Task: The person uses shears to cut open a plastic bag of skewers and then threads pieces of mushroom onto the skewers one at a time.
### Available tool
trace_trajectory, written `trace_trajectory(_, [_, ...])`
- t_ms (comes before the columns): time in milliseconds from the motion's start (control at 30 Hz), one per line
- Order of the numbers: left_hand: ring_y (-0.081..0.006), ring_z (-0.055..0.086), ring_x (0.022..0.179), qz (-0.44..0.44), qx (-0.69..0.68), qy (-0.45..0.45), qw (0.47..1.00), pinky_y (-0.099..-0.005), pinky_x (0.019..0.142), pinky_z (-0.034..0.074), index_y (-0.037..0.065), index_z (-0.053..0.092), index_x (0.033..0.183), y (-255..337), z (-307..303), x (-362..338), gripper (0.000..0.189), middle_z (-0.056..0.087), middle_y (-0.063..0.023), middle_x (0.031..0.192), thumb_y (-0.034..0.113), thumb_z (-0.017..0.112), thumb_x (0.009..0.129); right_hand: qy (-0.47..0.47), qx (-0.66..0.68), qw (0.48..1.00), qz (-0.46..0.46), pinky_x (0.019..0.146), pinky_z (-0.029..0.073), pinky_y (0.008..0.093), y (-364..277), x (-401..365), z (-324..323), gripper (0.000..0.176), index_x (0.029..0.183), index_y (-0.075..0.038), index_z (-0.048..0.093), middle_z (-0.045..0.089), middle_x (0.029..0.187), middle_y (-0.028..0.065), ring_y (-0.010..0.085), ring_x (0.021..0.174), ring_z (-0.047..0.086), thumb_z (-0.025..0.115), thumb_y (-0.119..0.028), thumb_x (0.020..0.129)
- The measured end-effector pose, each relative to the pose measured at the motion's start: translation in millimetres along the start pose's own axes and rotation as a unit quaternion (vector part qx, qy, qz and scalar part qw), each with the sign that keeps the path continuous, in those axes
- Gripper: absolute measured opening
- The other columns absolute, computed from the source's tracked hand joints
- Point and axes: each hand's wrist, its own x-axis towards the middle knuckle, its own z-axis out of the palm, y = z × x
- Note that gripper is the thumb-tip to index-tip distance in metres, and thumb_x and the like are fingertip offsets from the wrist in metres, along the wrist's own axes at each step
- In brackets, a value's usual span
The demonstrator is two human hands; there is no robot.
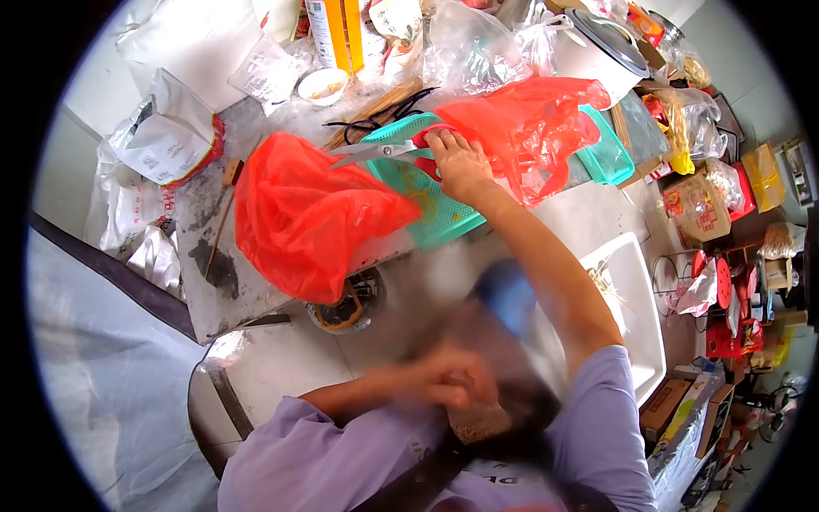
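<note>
Scissors [375, 153] w/ red handles lie on the teal basket [444, 218], top centre of the counter, blades pointing left. Head view: my read is the right hand [462, 166] is stretched fwd, fingers curled narrow round the handle loops, gripping them, palm down over the basket. One red bag [299, 213] bulges just left of the basket and overlaps its edge; a 2nd red bag [529, 119] sits just right of the hand, draped over the basket's far end. Black cord [375, 119] is just behind the blades. Left hand [452, 380] is down near the chest, badly motion-blurred over smth dark, so I can't tell its grip. White tray [640, 299] is at right, near the right forearm.
</note>
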Motion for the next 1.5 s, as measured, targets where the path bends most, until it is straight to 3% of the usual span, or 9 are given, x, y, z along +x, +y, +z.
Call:
trace_trajectory(233, [-0.0293,0.059,0.106,0.004,0.092,-0.083,0.992,-0.0422,0.090,0.046,0.002,0.063,0.100,16,-12,11,0.026,0.066,-0.0112,0.103,0.021,0.070,0.084,0.072,-0.024,0.996,-0.055,0.084,0.045,0.0408,1,-5,-20,0.034,0.100,-0.013,0.060,0.064,0.099,0.0076,0.0253,0.094,0.060,0.071,-0.033,0.074])
trace_trajectory(333, [-0.0303,0.061,0.103,-0.013,0.101,-0.075,0.992,-0.0421,0.089,0.047,0.003,0.065,0.088,12,-21,14,0.015,0.066,-0.0127,0.102,0.016,0.072,0.082,0.036,0.156,0.987,0.036,0.075,0.051,0.0370,16,-38,-32,0.037,0.107,-0.010,0.064,0.069,0.100,0.0112,0.0256,0.085,0.066,0.069,-0.032,0.078])
trace_trajectory(467, [-0.0280,0.064,0.094,-0.055,0.080,0.101,0.990,-0.0409,0.086,0.049,0.005,0.058,0.077,-5,-7,27,0.013,0.066,-0.0164,0.095,0.008,0.070,0.082,-0.092,0.422,0.891,0.139,0.084,0.048,0.0297,69,-114,-64,0.050,0.116,0.003,0.057,0.065,0.103,0.0113,0.0162,0.095,0.061,0.072,-0.025,0.078])
trace_trajectory(600, [-0.0176,0.064,0.088,-0.035,0.077,0.165,0.983,-0.0304,0.081,0.050,0.000,0.059,0.083,-24,-5,45,0.007,0.068,-0.0151,0.093,0.004,0.064,0.087,0.005,0.610,0.757,0.233,0.082,0.050,0.0285,82,-215,-103,0.049,0.120,0.001,0.052,0.061,0.104,0.0069,0.0150,0.094,0.058,0.075,-0.012,0.079])
trace_trajectory(733, [-0.0214,0.065,0.090,-0.033,0.118,0.196,0.973,-0.0354,0.085,0.049,0.002,0.057,0.084,-28,3,60,0.011,0.067,-0.0159,0.092,0.009,0.059,0.091,0.088,0.446,0.848,0.272,0.085,0.046,0.0323,86,-312,-130,0.063,0.118,0.003,0.054,0.060,0.102,0.0115,0.0181,0.093,0.057,0.076,-0.039,0.076])
trace_trajectory(933, [-0.0147,0.063,0.087,-0.035,0.111,0.273,0.955,-0.0296,0.082,0.049,0.000,0.061,0.087,-33,14,71,0.009,0.069,-0.0136,0.092,0.008,0.064,0.089,0.022,0.519,0.761,0.389,0.083,0.046,0.0304,50,-406,-170,0.053,0.112,0.003,0.053,0.059,0.094,0.0056,0.0135,0.090,0.056,0.078,-0.024,0.073])
trace_trajectory(1067, [-0.0105,0.060,0.085,-0.041,0.213,0.260,0.941,-0.0268,0.081,0.047,0.001,0.062,0.084,-35,36,78,0.011,0.069,-0.0112,0.093,0.010,0.065,0.089,0.049,0.522,0.776,0.351,0.079,0.045,0.0237,13,-397,-173,0.051,0.113,-0.001,0.053,0.060,0.098,0.0039,0.0084,0.082,0.052,0.078,-0.009,0.069])
trace_trajectory(1333, [-0.0095,0.058,0.087,-0.059,0.230,0.245,0.940,-0.0251,0.080,0.046,0.001,0.060,0.085,-41,57,77,0.010,0.068,-0.0092,0.096,0.009,0.065,0.089,0.113,0.261,0.916,0.283,0.073,0.052,0.0346,-14,-367,-164,0.030,0.101,-0.003,0.057,0.067,0.088,0.0129,0.0268,0.079,0.066,0.073,-0.012,0.077])
trace_trajectory(1500, [-0.0072,0.057,0.084,-0.061,0.247,0.240,0.937,-0.0231,0.079,0.045,-0.001,0.063,0.092,-39,57,78,0.010,0.068,-0.0077,0.096,0.009,0.063,0.090,0.103,0.257,0.900,0.338,0.071,0.052,0.0322,-11,-367,-161,0.026,0.098,-0.002,0.057,0.067,0.085,0.0123,0.0235,0.077,0.066,0.072,-0.012,0.078])
